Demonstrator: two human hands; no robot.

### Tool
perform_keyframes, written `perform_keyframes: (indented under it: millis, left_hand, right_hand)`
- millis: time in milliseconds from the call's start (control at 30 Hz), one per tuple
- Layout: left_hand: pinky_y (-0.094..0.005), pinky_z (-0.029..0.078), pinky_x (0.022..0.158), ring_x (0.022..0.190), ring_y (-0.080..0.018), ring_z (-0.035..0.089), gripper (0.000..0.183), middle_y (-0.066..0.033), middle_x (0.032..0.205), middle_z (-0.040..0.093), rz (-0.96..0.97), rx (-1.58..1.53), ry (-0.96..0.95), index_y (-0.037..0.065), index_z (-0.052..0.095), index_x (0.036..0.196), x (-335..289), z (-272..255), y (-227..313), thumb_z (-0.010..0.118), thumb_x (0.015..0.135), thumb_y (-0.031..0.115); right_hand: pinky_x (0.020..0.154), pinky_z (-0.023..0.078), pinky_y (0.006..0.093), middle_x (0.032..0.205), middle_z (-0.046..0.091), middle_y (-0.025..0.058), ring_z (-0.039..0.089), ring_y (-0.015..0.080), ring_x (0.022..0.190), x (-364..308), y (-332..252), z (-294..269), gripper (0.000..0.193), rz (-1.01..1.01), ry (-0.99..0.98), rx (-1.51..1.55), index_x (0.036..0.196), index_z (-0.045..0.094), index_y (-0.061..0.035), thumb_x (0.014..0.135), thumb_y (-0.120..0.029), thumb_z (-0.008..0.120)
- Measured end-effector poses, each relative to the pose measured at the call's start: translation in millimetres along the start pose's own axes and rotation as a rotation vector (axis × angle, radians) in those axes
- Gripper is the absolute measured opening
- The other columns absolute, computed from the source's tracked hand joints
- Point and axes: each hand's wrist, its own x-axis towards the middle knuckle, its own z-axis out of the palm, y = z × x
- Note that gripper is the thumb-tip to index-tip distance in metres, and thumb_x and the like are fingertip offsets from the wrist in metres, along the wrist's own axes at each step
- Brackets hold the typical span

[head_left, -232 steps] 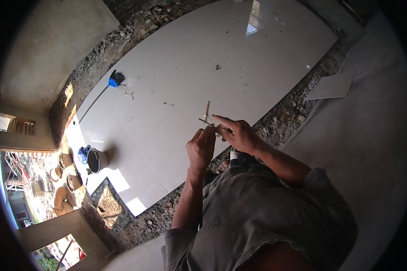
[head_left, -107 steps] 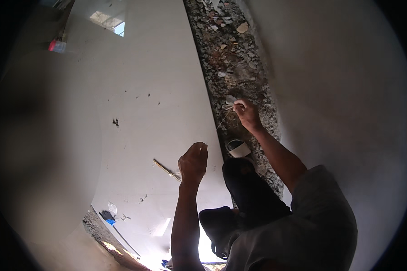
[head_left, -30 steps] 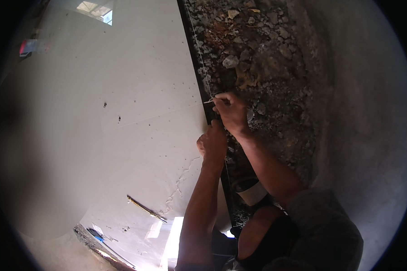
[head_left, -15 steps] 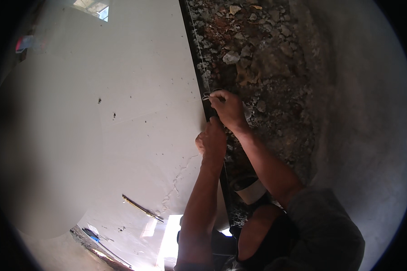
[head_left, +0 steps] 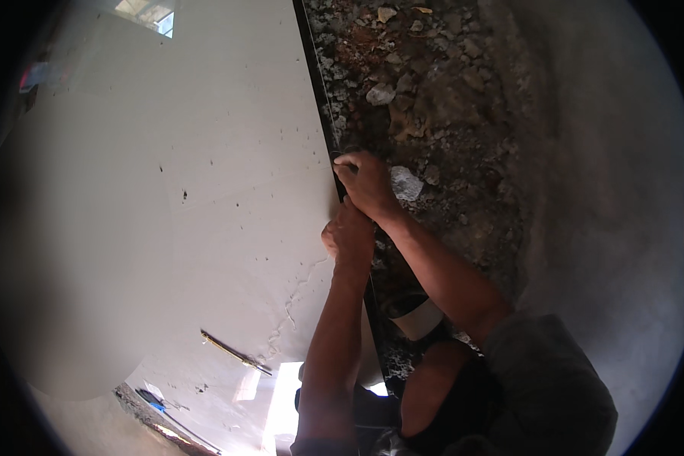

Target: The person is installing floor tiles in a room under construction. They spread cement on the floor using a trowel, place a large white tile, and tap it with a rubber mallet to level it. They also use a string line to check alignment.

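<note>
A thin pale string (head_left: 290,308) snakes over the glossy white tiled floor (head_left: 228,251) to my left hand (head_left: 349,232). That hand is closed, fingers curled, against the dark edge strip (head_left: 323,91) of the tiles. Just beyond it, my right hand (head_left: 366,182) is closed in a pinch on the string at the same edge. The wrist of my right arm lies close over my left hand. A taut length of string runs away along the strip. My fingers hide most of the string between the hands.
Rubble and soil (head_left: 448,152) fill the trench right of the strip, with a pale stone (head_left: 406,183) beside my right wrist. A pale container (head_left: 416,319) sits near my knee (head_left: 437,380). A thin yellowish stick-like tool (head_left: 235,352) lies on the tiles. A grey wall (head_left: 608,190) rises at right.
Both hands have shifted slightly left in the picture, as has the whole scene. My right hand has come closer to the strip, and the small string loop by its fingertips is less visible.
</note>
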Motion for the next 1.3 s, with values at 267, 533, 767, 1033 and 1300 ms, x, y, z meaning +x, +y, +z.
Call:
perform_keyframes:
  millis: [267,533,767,1033,1300]
  left_hand:
    - [-0.0424,0.05,0.072,0.084,-0.0321,0.066,0.018,-0.0126,0.088,0.066,0.0,-0.003,-0.014,0.008,0.054,0.097,0.5,3.3,-3.2,0.05,0.088,0.023]
    - [-0.046,0.05,0.072,0.081,-0.0374,0.065,0.024,-0.0157,0.084,0.067,-0.015,-0.035,0.059,0.01,0.056,0.099,0.5,0.5,-0.6,0.05,0.088,0.03]
    - [-0.0484,0.047,0.079,0.085,-0.0377,0.064,0.032,-0.0192,0.088,0.066,-0.031,-0.125,0.016,0.01,0.054,0.11,-9.3,-7.4,-0.2,0.048,0.09,0.034]
    - [-0.0473,0.048,0.075,0.085,-0.0357,0.063,0.034,-0.0161,0.093,0.064,0.005,-0.136,0.021,0.008,0.051,0.109,-16.0,-4.3,-2.9,0.049,0.09,0.036]
    - [-0.0467,0.049,0.073,0.084,-0.0352,0.064,0.043,-0.0169,0.094,0.064,0.04,-0.139,0.074,0.008,0.047,0.121,-22.4,5.4,-9.9,0.052,0.089,0.036]
  right_hand:
    - [0.08,0.048,0.0403,0.092,0.062,0.0196,0.06,0.0344,0.089,-8.6,12.2,6.6,0.019,0.083,-0.043,-0.015,0.088,0.068,-0.0025,0.079,-0.015,0.058]
    - [0.077,0.048,0.0393,0.093,0.059,0.0167,0.06,0.0316,0.085,8.4,6.5,-17.8,0.02,-0.03,-0.05,-0.22,0.093,0.067,-0.0043,0.079,-0.015,0.059]
    - [0.072,0.048,0.0373,0.092,0.057,0.0117,0.059,0.028,0.083,34.4,-11.9,-34.7,0.016,-0.276,-0.311,-0.669,0.092,0.064,-0.0049,0.081,-0.014,0.058]
    - [0.064,0.049,0.0364,0.084,0.061,0.0133,0.062,0.0245,0.072,19.0,-13.7,-58.3,0.021,0.216,-0.633,-0.107,0.096,0.059,-0.0026,0.085,-0.019,0.056]
    - [0.067,0.049,0.0449,0.08,0.064,0.016,0.063,0.0324,0.078,21.8,-14.9,-26.0,0.022,-0.151,-0.47,-0.598,0.088,0.06,-0.0013,0.084,-0.022,0.055]
